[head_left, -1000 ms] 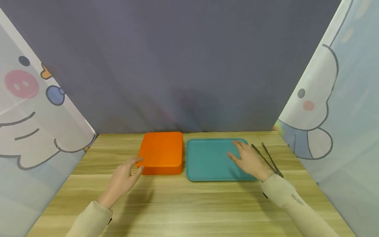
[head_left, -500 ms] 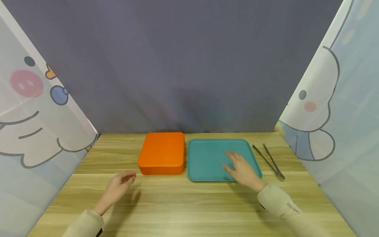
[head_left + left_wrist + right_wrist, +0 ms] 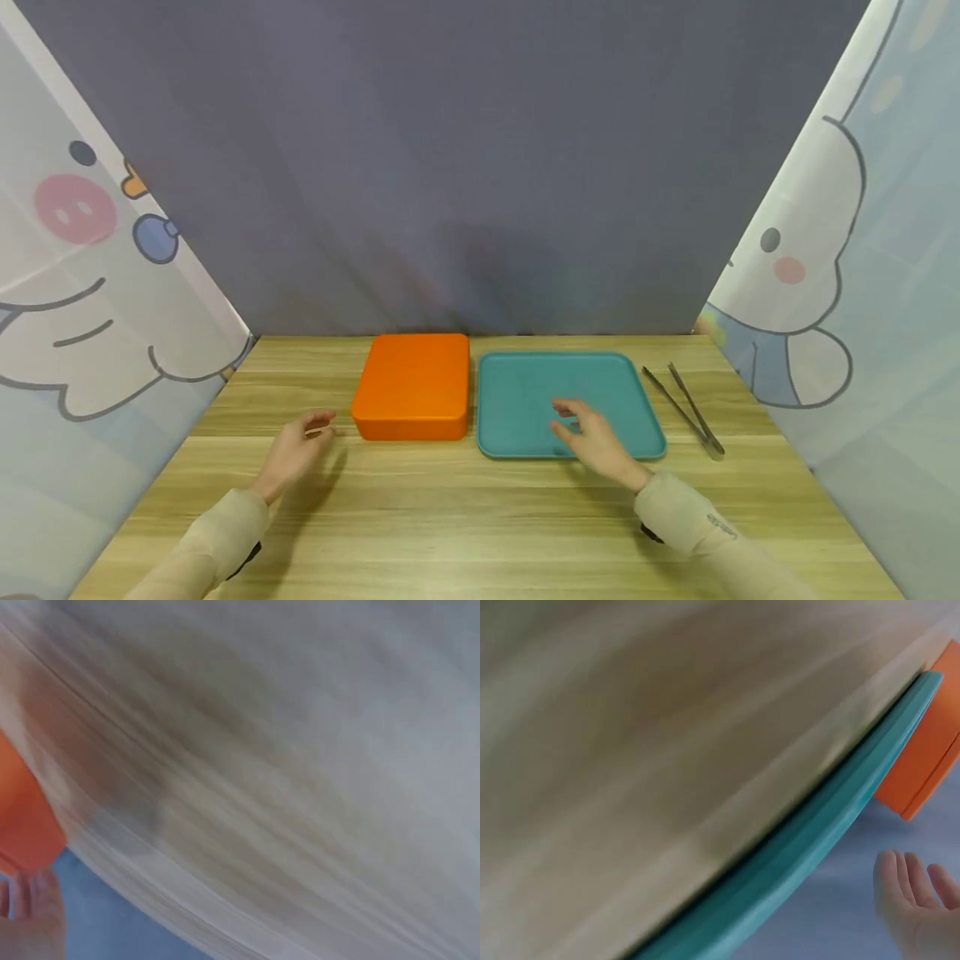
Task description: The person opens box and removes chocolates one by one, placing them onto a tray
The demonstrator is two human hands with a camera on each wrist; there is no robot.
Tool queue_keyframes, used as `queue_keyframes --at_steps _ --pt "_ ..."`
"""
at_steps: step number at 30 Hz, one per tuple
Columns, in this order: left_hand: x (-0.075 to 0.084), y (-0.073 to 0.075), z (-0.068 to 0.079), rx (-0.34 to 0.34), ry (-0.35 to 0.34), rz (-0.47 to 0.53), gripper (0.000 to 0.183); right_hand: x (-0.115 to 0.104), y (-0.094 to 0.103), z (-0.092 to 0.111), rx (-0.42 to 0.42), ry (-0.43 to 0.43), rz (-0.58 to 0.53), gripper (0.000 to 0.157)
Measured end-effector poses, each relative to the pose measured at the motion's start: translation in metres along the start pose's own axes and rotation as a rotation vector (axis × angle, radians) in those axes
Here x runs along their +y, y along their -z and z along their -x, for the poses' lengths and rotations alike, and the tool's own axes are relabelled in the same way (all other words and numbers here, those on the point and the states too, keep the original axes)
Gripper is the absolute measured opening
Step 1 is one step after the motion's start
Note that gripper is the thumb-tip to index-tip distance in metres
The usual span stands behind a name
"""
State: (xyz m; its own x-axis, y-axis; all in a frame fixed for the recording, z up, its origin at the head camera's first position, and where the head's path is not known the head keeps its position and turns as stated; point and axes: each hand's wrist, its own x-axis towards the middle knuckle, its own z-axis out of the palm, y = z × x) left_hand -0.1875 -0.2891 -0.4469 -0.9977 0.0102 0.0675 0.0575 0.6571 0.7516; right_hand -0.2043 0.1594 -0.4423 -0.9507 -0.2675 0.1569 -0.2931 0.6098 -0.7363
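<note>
An orange box [image 3: 412,387], its top smooth and covered, stands on the table left of centre. Beside it on the right lies a flat teal tray [image 3: 517,404]. My left hand [image 3: 294,450] hovers just left of the box with fingers loosely bent, holding nothing. Above the tray's front part is my right hand [image 3: 596,437], its fingers relaxed and apart from the thumb. The right wrist view shows that hand [image 3: 919,907] with bare fingers above the tray edge [image 3: 802,862]. In the left wrist view a corner of the box [image 3: 22,817] appears near the fingertips.
Metal tongs [image 3: 690,412] lie spread on the table right of the tray. A grey curtain [image 3: 480,167] hangs behind the wooden tabletop [image 3: 450,517]. Cartoon-printed cloths flank it, one on the left [image 3: 97,333] and one on the right [image 3: 885,350].
My left hand has drawn back leftward from the box's front left corner. My right hand has moved left and nearer to me over the tray. Box, tray and tongs stay put.
</note>
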Motion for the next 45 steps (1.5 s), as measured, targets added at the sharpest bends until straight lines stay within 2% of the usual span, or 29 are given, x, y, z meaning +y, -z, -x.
queue_keyframes --at_steps 5,11,15,23,32,38,45 --pt "-0.007 -0.007 -0.018 -0.059 -0.061 0.061 0.062 0.0 -0.007 0.001 -0.013 -0.066 -0.103 0.044" --pt "-0.013 -0.019 -0.033 -0.176 -0.016 0.158 0.088 -0.002 -0.015 0.004 -0.02 -0.106 -0.12 0.042" --pt "-0.011 -0.025 -0.037 -0.235 0.002 0.196 0.097 -0.004 -0.019 0.003 -0.025 -0.105 -0.13 0.041" --pt "-0.007 -0.031 -0.041 -0.202 -0.04 0.159 0.089 -0.007 -0.02 0.001 -0.066 -0.092 -0.157 0.042" --pt "-0.005 -0.033 -0.04 -0.208 -0.047 0.226 0.09 -0.009 -0.021 -0.002 -0.107 -0.12 -0.181 0.039" --pt "-0.007 -0.035 -0.04 -0.194 -0.031 0.231 0.088 -0.013 -0.024 -0.018 -0.117 -0.136 -0.25 0.038" --pt "-0.009 -0.037 -0.042 -0.189 -0.032 0.228 0.089 -0.025 -0.031 -0.042 -0.137 -0.227 -0.403 0.038"
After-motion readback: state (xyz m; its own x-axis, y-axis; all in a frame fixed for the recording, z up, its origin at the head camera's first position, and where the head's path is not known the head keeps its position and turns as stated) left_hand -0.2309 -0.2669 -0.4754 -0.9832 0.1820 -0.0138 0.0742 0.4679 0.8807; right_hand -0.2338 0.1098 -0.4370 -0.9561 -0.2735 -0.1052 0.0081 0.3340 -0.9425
